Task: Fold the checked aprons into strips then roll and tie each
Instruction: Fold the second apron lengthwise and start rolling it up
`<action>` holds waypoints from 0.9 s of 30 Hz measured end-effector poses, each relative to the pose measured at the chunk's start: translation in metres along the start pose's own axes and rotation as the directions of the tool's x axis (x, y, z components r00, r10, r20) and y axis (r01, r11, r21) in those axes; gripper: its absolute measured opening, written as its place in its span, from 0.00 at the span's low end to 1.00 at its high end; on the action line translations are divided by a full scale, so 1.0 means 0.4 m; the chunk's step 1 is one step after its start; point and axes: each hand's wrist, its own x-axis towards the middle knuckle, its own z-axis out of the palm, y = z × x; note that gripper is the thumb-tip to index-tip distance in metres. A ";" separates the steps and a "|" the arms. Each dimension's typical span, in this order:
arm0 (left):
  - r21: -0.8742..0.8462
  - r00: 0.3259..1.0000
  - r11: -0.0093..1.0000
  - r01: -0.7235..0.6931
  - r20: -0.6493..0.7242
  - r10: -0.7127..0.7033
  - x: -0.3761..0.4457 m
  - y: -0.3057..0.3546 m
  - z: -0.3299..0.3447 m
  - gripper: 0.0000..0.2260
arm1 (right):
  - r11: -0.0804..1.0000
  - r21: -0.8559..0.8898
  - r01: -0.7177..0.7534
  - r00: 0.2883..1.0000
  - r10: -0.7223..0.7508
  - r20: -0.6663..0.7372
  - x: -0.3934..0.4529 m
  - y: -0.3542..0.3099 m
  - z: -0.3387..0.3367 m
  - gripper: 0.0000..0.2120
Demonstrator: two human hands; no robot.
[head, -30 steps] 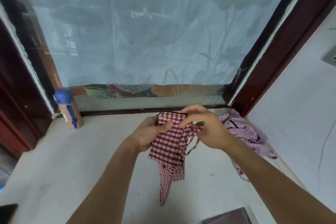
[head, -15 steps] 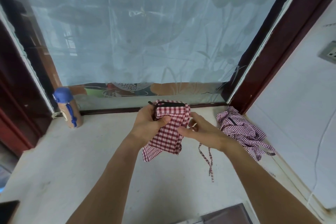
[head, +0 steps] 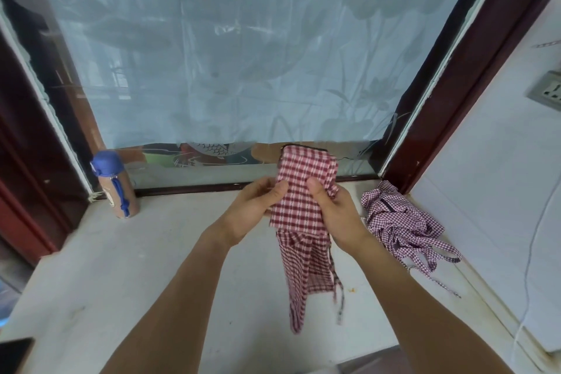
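I hold a red-and-white checked apron [head: 299, 191] folded into a narrow strip, upright above the ledge. My left hand [head: 258, 206] pinches its left edge, thumb on the front. Gripping the right edge is my right hand [head: 331, 206], thumb pressed on the cloth. The lower part of the strip hangs down loose, with a tie string dangling at its right. A second checked apron [head: 400, 225], smaller check, lies crumpled on the ledge at the right, its ties trailing toward the front.
The pale stone ledge [head: 151, 267] runs below a frosted window [head: 227, 55] with a dark red frame. A brown bottle with a blue cap [head: 117, 185] stands at the back left. A wall socket [head: 549, 91] and a white cable are on the right wall. A dark phone [head: 12, 355] sits bottom left.
My right hand has moved from below the bundle up onto its right edge. The apron is held higher and flatter, and its lower part has dropped to hang long again.
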 end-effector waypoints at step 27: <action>0.203 0.743 0.805 0.557 0.310 -0.592 -0.009 -0.134 0.044 0.25 | 0.778 -0.606 0.164 0.952 -0.285 -0.109 0.017 0.023 -0.124 0.22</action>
